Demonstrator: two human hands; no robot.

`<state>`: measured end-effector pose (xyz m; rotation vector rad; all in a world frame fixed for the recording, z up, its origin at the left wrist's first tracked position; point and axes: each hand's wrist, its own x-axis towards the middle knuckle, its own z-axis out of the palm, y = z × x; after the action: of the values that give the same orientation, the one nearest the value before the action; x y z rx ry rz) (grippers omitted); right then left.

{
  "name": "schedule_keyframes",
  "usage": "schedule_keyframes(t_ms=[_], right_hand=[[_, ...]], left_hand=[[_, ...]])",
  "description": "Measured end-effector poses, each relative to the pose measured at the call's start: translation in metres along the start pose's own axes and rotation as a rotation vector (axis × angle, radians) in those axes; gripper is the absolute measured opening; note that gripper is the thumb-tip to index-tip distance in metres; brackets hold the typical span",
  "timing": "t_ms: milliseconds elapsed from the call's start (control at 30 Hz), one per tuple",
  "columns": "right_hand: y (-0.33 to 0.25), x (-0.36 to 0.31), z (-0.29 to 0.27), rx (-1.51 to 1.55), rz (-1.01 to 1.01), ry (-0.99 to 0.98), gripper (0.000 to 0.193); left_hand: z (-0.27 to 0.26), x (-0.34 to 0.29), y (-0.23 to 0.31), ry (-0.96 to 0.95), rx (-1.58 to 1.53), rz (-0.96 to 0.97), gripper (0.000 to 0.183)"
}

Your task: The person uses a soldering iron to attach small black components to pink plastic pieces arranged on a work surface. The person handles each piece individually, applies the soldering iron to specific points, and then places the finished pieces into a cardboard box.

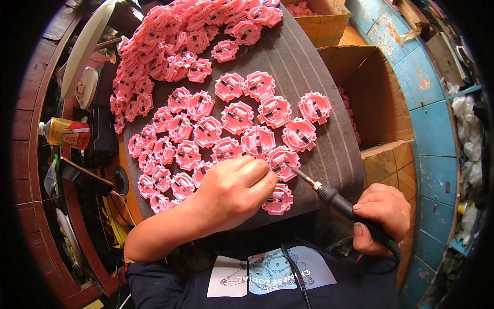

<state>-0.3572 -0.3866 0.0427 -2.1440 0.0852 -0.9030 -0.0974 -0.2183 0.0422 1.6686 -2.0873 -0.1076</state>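
My right hand [383, 216] grips a black-handled soldering iron [334, 198], pointing up and to the left. Its metal tip reaches a pink plastic housing [281, 155] with small black and metal parts inside. Beside that housing, my left hand [234, 188] is closed, thumb and fingers pinched together; whatever they hold is too small or hidden to make out. More pink housings [237, 118] of the same kind lie spread face up over the dark striped work surface [303, 56]. One housing [279, 200] lies just below the iron's tip, near the surface's front edge.
A large heap of pink housings [170, 38] covers the far left of the surface. Open cardboard boxes [378, 95] stand to the right, with pink pieces in them. At the left are a drink bottle [66, 133] and a white fan-like object [85, 49]. Blue tiles [437, 177] line the right.
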Motion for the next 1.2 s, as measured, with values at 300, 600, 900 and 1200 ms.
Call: schedule_keyframes(t_ms=[300,600,900,1200], right_hand=[[0.002,0.001,-0.002,0.007,-0.013,-0.013,0.027],[-0.002,0.003,-0.005,0.005,0.041,0.03,0.025],[0.005,0.025,0.004,0.076,-0.012,-0.052,0.032],[0.015,0.04,0.019,0.074,-0.028,-0.099,0.032]], left_hand=[[0.0,0.001,0.0,0.006,-0.01,-0.027,0.026],[-0.016,-0.004,0.0,0.124,-0.048,-0.103,0.025],[-0.028,-0.005,-0.018,0.084,0.01,-0.134,0.022],[-0.023,-0.006,-0.028,0.041,0.075,-0.143,0.021]])
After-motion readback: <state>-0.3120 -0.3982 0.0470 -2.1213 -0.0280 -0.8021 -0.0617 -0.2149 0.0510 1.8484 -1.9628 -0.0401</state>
